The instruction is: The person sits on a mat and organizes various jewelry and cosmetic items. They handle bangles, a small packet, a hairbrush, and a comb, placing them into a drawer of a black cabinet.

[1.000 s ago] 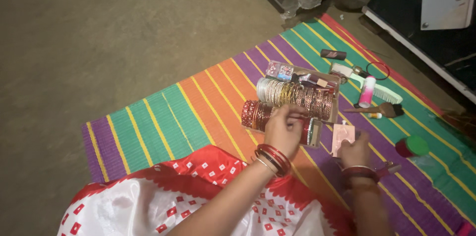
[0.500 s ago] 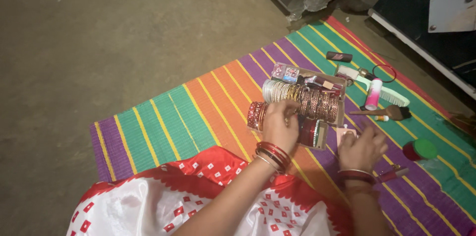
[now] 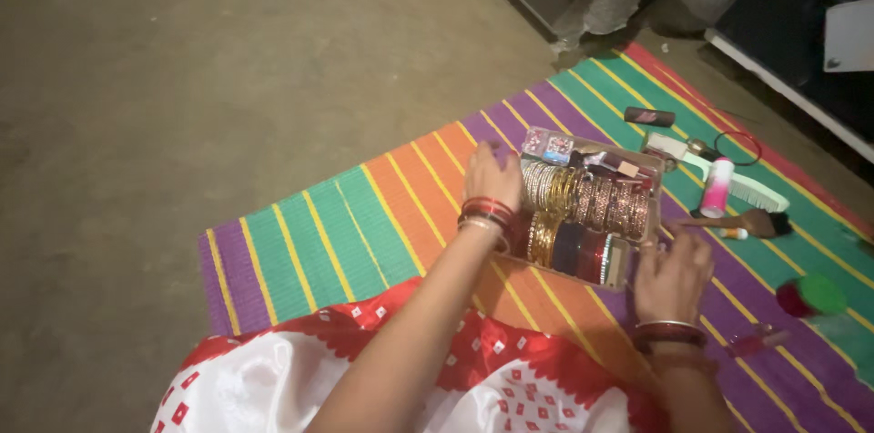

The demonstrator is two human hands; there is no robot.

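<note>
Head view: a box of bangles (image 3: 583, 214) lies on a striped mat (image 3: 346, 224) on the floor. The left hand (image 3: 492, 176) rests with loose fingers against the box's left end; the right hand (image 3: 674, 274), fingers spread, touches its right end. Neither hand is clamped on anything. A comb (image 3: 760, 192), a small pink bottle (image 3: 716, 187) and a green-lidded jar (image 3: 810, 295) lie to the right.

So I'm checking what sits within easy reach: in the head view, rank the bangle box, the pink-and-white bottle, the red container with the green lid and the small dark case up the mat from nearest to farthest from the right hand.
From the right hand:
1. Bangle box, touching its fingers, to its left.
2. Pink-and-white bottle, up the mat, beside the comb.
3. Red container with the green lid, off to the right; close to the bottle's distance, so these two are hard to separate.
4. Small dark case, farthest, near the mat's far edge.
</note>
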